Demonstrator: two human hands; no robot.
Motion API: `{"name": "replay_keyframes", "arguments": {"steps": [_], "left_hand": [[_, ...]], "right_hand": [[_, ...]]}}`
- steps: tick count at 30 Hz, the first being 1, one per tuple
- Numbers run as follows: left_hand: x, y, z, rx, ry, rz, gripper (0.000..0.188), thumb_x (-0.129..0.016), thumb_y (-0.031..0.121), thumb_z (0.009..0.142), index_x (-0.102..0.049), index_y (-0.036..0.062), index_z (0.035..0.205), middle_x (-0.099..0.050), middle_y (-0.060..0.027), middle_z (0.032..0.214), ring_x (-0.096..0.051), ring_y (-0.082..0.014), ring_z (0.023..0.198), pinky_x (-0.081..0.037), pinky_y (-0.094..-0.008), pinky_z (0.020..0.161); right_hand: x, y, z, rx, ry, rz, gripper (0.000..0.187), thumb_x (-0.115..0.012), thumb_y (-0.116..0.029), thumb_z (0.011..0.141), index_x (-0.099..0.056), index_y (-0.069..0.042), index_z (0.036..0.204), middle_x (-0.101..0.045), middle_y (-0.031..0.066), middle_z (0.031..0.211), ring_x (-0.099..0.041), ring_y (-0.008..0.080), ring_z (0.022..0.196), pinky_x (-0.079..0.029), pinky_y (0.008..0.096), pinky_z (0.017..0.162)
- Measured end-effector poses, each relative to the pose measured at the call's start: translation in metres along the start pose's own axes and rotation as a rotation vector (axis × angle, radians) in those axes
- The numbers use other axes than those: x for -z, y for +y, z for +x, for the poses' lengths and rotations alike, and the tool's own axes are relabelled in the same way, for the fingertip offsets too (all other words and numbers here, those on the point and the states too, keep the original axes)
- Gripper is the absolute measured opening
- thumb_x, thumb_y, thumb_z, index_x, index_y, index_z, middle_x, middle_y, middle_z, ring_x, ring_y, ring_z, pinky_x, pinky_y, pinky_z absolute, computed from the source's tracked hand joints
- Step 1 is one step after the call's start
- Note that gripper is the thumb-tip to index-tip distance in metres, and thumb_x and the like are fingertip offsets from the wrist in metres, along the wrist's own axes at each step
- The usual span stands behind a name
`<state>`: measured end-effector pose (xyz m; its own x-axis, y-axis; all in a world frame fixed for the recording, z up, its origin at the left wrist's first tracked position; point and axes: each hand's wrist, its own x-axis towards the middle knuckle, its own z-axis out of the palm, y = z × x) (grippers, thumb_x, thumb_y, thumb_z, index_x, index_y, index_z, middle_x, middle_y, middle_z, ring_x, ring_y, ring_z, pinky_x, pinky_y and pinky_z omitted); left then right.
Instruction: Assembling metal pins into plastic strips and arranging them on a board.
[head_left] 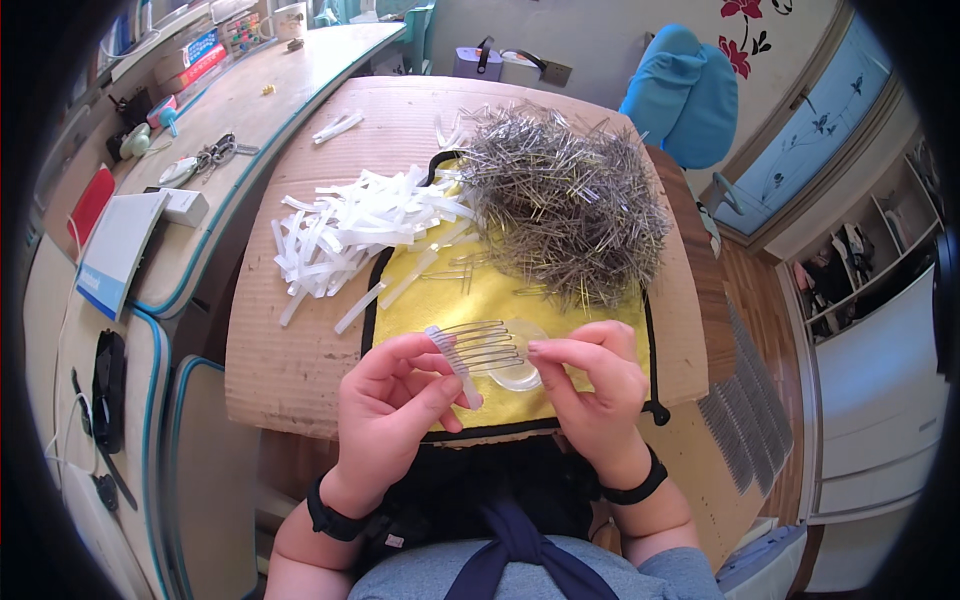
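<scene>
My left hand [400, 390] pinches a white plastic strip [462, 375] between thumb and fingers. Several U-shaped wire pins [485, 345] stick out of the strip side by side, like the teeth of a comb, pointing right. At their looped ends my right hand [597, 385] is closed in a pinch on one wire pin, mostly hidden by the fingertips. Beneath the pins, a clear round dish [518, 378] rests on a yellow cloth [590, 398] with black edging. Beyond the hands lie a heap of white strips [365, 225] and a large tangled pile of wire pins [565, 200].
A cardboard sheet [285, 370] covers the work surface. Along the left runs a desk [290, 85] with a notebook box [120, 250], cables and small items. A blue-covered chair [685, 95] stands at the far right. Rows of grey strips [745, 400] lie low on the right.
</scene>
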<state>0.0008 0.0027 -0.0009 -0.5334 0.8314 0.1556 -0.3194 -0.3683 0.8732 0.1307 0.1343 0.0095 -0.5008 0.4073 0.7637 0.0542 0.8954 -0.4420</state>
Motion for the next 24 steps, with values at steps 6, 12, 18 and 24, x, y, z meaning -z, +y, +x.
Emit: {"name": "replay_keyframes", "arguments": {"steps": [6,12,18,24], "left_hand": [[-0.002,0.001,-0.001,0.014,0.029,0.0,0.029,-0.053,-0.006,0.078,-0.049,-0.0009,0.107,-0.058,-0.0116,0.087,-0.061,-0.0173,0.072,-0.05,-0.021,0.051],[0.001,-0.002,-0.002,0.034,-0.028,0.006,0.028,-0.054,-0.006,0.078,-0.049,-0.0001,0.105,-0.058,-0.0114,0.088,-0.062,-0.0176,0.073,-0.05,-0.0205,0.049],[0.002,-0.001,-0.002,0.038,-0.05,0.034,0.028,-0.055,-0.006,0.078,-0.05,-0.0001,0.104,-0.058,-0.0108,0.088,-0.062,-0.017,0.073,-0.05,-0.0202,0.049],[0.002,0.0,-0.002,0.043,-0.053,0.038,0.026,-0.055,-0.006,0.078,-0.049,-0.0015,0.104,-0.058,-0.0106,0.087,-0.062,-0.0162,0.073,-0.05,-0.02,0.05]], "right_hand": [[-0.001,-0.001,-0.01,-0.147,0.072,0.348,0.019,-0.067,0.005,0.065,-0.056,-0.005,0.077,-0.06,0.0072,0.073,-0.053,0.017,0.065,-0.042,0.0255,0.058],[-0.01,-0.016,-0.019,-0.113,0.092,0.557,0.022,-0.066,0.006,0.068,-0.052,-0.004,0.083,-0.061,0.0109,0.076,-0.058,0.0168,0.068,-0.046,0.0247,0.06],[-0.013,-0.012,-0.019,-0.075,0.076,0.505,0.021,-0.066,0.006,0.068,-0.053,-0.003,0.082,-0.061,0.0115,0.076,-0.059,0.0156,0.065,-0.047,0.0234,0.056],[-0.012,-0.014,-0.018,-0.089,0.062,0.503,0.02,-0.067,0.005,0.068,-0.053,-0.003,0.081,-0.06,0.0109,0.073,-0.058,0.0157,0.063,-0.046,0.0229,0.055]]}}
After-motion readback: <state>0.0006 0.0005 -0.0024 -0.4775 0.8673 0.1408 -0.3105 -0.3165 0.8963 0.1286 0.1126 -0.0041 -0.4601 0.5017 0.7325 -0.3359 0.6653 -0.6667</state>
